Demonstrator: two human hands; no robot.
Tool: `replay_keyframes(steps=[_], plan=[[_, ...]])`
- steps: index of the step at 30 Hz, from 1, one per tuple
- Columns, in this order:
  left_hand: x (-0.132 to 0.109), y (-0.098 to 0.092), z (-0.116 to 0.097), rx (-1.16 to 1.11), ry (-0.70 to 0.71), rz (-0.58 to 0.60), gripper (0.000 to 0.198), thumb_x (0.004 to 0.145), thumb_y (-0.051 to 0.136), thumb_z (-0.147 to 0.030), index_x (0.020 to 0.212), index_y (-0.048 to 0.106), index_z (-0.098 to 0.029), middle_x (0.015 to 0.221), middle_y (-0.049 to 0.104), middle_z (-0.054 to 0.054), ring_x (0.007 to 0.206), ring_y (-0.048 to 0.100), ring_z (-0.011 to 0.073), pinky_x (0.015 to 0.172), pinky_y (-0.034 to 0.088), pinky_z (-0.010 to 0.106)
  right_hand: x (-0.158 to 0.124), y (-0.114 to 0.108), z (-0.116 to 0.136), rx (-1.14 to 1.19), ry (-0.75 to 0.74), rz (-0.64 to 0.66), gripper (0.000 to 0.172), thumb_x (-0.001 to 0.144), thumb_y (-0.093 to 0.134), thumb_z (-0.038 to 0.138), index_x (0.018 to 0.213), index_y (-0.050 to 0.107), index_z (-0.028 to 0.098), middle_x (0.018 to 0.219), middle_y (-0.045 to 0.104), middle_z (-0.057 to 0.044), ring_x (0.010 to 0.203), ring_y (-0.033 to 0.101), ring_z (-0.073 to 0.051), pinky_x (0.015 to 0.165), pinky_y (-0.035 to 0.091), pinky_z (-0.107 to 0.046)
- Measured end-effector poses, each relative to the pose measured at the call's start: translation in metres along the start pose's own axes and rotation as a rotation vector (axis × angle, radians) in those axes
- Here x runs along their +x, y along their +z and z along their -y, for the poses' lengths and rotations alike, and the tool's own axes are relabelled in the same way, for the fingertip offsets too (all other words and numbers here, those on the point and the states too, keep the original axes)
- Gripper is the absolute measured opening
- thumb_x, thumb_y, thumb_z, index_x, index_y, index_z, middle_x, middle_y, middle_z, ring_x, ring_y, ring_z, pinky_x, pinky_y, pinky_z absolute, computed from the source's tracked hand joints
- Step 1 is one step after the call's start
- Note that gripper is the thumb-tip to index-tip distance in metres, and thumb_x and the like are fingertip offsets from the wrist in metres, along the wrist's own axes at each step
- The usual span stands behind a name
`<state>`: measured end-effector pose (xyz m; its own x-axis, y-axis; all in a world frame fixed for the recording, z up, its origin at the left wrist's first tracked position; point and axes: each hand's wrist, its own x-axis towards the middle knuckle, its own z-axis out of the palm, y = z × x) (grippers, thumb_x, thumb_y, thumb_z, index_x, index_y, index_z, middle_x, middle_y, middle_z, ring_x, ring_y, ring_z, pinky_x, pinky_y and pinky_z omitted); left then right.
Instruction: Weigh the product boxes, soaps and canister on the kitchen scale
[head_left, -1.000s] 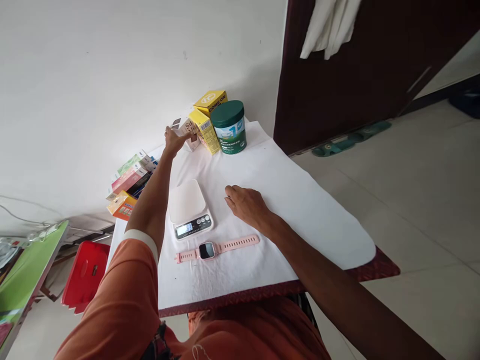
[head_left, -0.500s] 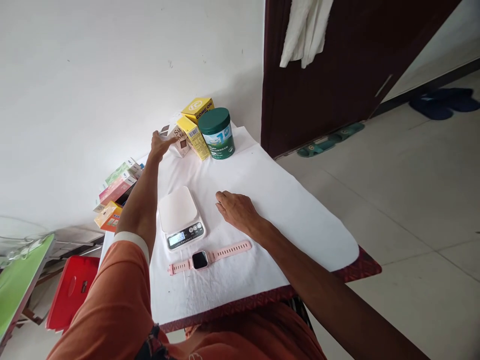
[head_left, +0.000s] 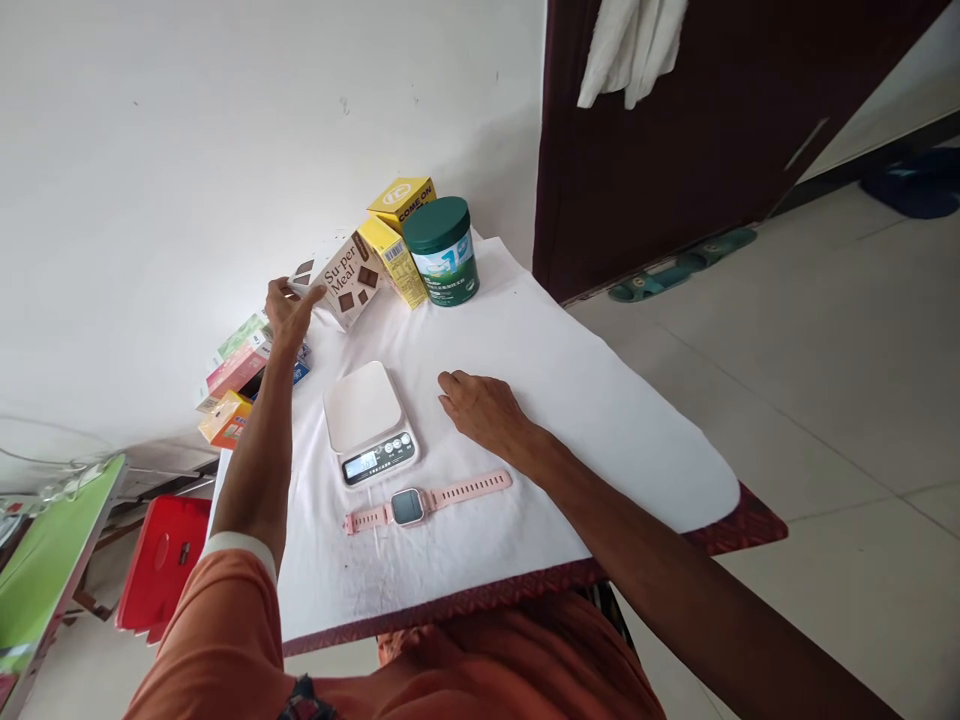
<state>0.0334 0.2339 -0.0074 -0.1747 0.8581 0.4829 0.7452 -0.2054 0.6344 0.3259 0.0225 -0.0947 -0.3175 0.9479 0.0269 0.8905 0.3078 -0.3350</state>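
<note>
My left hand [head_left: 287, 306] is stretched out to the far left of the table and grips the end of a white "Su-per Meal" box [head_left: 343, 281], which is tilted and lifted off the cloth. My right hand [head_left: 482, 407] rests on the white cloth [head_left: 600, 410], its fingers loosely curled and holding nothing, just right of a small white kitchen scale [head_left: 368, 421] with a lit display. A pink smartwatch [head_left: 424, 500] lies flat in front of the scale.
At the table's far end stand two yellow boxes [head_left: 396, 232] and a green-lidded can [head_left: 445, 251]. A pile of coloured boxes [head_left: 236, 385] sits off the left edge. A red stool [head_left: 161, 560] and green table [head_left: 45, 560] are at left, a dark door [head_left: 712, 130] beyond.
My left hand has pulled the Su-per Meal box away from the yellow boxes, toward the left and nearer to me, tilting it so its face shows. My right hand has stayed put.
</note>
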Motion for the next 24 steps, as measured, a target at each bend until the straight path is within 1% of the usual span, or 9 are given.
replay_keyframes(steps=[2,3,5,8,11,14,17,21,24], plan=[[-0.016,-0.025,-0.004,-0.011,-0.044,-0.061,0.067,0.068,0.085,-0.046,0.121,0.053,-0.019,0.111,0.067,0.009,0.104,0.068,0.0266,0.093,0.058,0.042,0.000,0.000,0.001,-0.005,-0.002,-0.002,0.027,0.107,0.037,0.021,0.117,0.062,0.016,0.107,0.072,-0.012,0.091,0.071,-0.024,0.059,0.028,-0.032],[-0.025,-0.038,-0.007,-0.014,-0.040,-0.083,0.067,0.069,0.084,-0.046,0.122,0.053,-0.019,0.113,0.068,0.009,0.104,0.069,0.0263,0.093,0.058,0.042,0.000,0.000,0.001,-0.007,-0.002,-0.002,0.027,0.107,0.037,0.021,0.116,0.062,0.016,0.107,0.073,-0.013,0.091,0.071,-0.024,0.059,0.027,-0.032],[-0.044,-0.065,-0.015,-0.019,0.013,-0.090,0.067,0.072,0.082,-0.047,0.125,0.053,-0.020,0.118,0.068,0.010,0.109,0.070,0.0269,0.094,0.058,0.042,-0.001,0.000,0.002,-0.009,0.001,-0.010,0.028,0.107,0.037,0.022,0.116,0.062,0.016,0.107,0.073,-0.013,0.090,0.070,-0.024,0.060,0.027,-0.032],[-0.078,-0.100,-0.027,-0.033,0.076,-0.036,0.066,0.074,0.081,-0.049,0.127,0.053,-0.022,0.124,0.068,0.009,0.117,0.069,0.0277,0.097,0.059,0.042,-0.001,0.000,0.003,-0.003,0.014,-0.029,0.026,0.107,0.039,0.025,0.112,0.063,0.017,0.107,0.073,-0.012,0.087,0.069,-0.023,0.060,0.026,-0.033],[-0.115,-0.124,-0.036,-0.102,0.065,0.059,0.064,0.074,0.081,-0.049,0.127,0.054,-0.023,0.125,0.068,0.008,0.120,0.068,0.0279,0.097,0.060,0.043,-0.001,0.001,0.004,0.007,0.022,-0.045,0.022,0.106,0.042,0.026,0.108,0.063,0.018,0.106,0.074,-0.010,0.086,0.068,-0.022,0.061,0.025,-0.033],[-0.148,-0.135,-0.040,-0.164,0.029,0.153,0.066,0.070,0.086,-0.046,0.125,0.057,-0.023,0.124,0.070,0.008,0.121,0.068,0.0297,0.093,0.063,0.043,-0.001,0.002,0.004,0.010,0.024,-0.065,0.020,0.105,0.044,0.025,0.105,0.063,0.018,0.106,0.074,-0.009,0.086,0.067,-0.022,0.062,0.025,-0.032],[-0.167,-0.138,-0.041,-0.199,-0.019,0.218,0.067,0.067,0.089,-0.043,0.123,0.060,-0.022,0.124,0.071,0.010,0.120,0.068,0.0324,0.088,0.065,0.043,-0.001,0.002,0.004,0.023,0.020,-0.079,0.019,0.104,0.045,0.025,0.103,0.063,0.019,0.104,0.075,-0.008,0.084,0.067,-0.021,0.062,0.027,-0.032],[-0.175,-0.139,-0.038,-0.244,-0.056,0.247,0.065,0.068,0.088,-0.044,0.123,0.060,-0.023,0.127,0.071,0.011,0.122,0.067,0.0332,0.091,0.064,0.046,-0.001,0.003,0.004,0.035,0.018,-0.077,0.018,0.104,0.046,0.025,0.102,0.062,0.019,0.102,0.075,-0.007,0.084,0.067,-0.021,0.063,0.027,-0.032],[-0.177,-0.141,-0.033,-0.229,-0.021,0.301,0.071,0.071,0.086,-0.049,0.132,0.057,-0.027,0.133,0.068,0.011,0.126,0.065,0.0333,0.098,0.062,0.048,0.000,0.004,0.002,0.040,0.015,-0.080,0.018,0.104,0.045,0.025,0.101,0.062,0.019,0.101,0.075,-0.007,0.083,0.067,-0.021,0.062,0.026,-0.032]])
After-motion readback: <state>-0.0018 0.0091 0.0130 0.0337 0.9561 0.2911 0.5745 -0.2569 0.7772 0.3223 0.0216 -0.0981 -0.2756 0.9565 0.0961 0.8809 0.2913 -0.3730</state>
